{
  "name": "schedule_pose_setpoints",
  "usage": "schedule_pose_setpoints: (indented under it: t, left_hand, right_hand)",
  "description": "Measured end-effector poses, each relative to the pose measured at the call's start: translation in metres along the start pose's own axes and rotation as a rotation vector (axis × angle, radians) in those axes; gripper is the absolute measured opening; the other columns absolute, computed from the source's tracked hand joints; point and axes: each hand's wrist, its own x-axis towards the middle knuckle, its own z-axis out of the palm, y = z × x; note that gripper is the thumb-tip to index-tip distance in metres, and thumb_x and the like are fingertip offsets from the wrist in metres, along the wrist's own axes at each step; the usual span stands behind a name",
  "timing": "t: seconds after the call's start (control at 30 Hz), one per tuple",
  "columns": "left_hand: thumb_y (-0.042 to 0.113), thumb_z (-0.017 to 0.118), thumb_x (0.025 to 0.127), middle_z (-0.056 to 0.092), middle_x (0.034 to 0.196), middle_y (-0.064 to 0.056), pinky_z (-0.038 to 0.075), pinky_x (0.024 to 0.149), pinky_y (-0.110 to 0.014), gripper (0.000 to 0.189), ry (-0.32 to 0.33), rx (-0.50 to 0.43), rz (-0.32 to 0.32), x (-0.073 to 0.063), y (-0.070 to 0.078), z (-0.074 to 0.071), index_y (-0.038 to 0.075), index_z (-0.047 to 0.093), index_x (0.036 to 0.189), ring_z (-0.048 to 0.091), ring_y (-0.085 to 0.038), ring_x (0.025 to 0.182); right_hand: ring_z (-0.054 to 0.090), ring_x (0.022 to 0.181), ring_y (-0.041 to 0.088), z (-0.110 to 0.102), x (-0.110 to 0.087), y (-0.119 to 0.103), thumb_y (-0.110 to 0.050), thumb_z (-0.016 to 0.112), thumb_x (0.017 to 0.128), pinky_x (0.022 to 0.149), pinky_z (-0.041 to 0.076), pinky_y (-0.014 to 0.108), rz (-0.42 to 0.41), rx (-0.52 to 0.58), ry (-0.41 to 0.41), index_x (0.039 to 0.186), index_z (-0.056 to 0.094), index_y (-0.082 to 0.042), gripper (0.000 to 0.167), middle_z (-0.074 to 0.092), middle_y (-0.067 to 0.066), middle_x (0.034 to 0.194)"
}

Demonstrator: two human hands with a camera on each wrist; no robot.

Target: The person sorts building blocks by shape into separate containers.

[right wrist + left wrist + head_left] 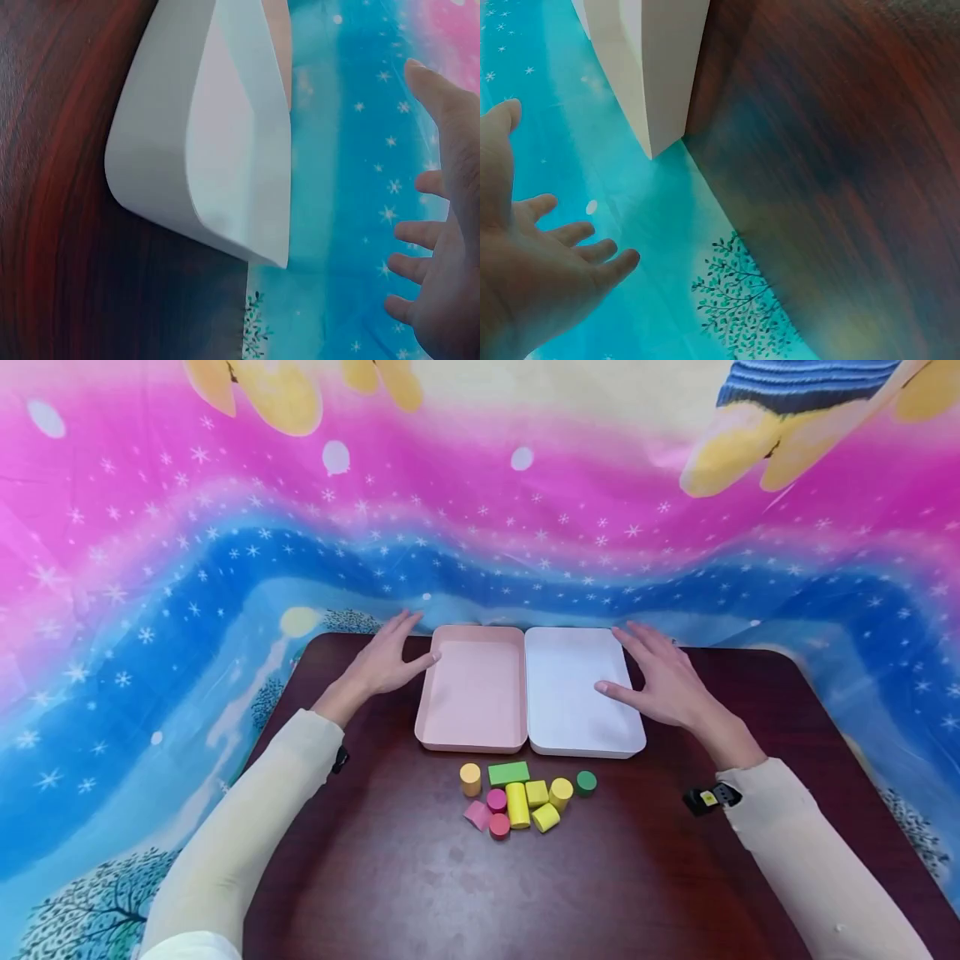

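Note:
A pink tray (478, 697) and a white tray (573, 718) lie side by side at the far end of the table. My left hand (382, 660) hovers at the pink tray's left side, fingers spread, its thumb overlapping the rim in the head view. On the other side, my right hand (666, 683) has its fingers extended by the white tray's right edge, the thumb over the tray in this view. Both palms hold nothing. In the right wrist view, spread fingers show apart from the white tray (154, 135); the left wrist view also shows a gap before the pale tray wall (671, 67).
Several coloured blocks lie in front of the trays, including a green rectangular block (509, 774), a yellow cylinder (517, 806), an orange cylinder (470, 780), a pink block (477, 815) and a dark green cylinder (586, 783). A patterned cloth (480, 543) hangs behind the dark wooden table (420, 885).

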Motion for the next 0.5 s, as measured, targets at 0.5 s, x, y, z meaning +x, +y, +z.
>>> schedule_pose_setpoints:
  t: [0.5]
  left_hand:
    - [0.069, 0.053, 0.102, 0.027, 0.173, -0.013, 0.029, 0.124, -0.060, 0.092, -0.031, -0.270, -0.121, -0.008, -0.004, 0.008, 0.016, 0.021, 0.171, 0.031, -0.037, 0.156]
  right_hand:
    - [0.018, 0.160, 0.042, 0.009, 0.000, -0.027, -0.062, 0.073, 0.093, 0.116, 0.022, 0.080, -0.036, 0.181, -0.037, 0.169, 0.028, -0.023, 0.096, 0.024, 0.012, 0.174]
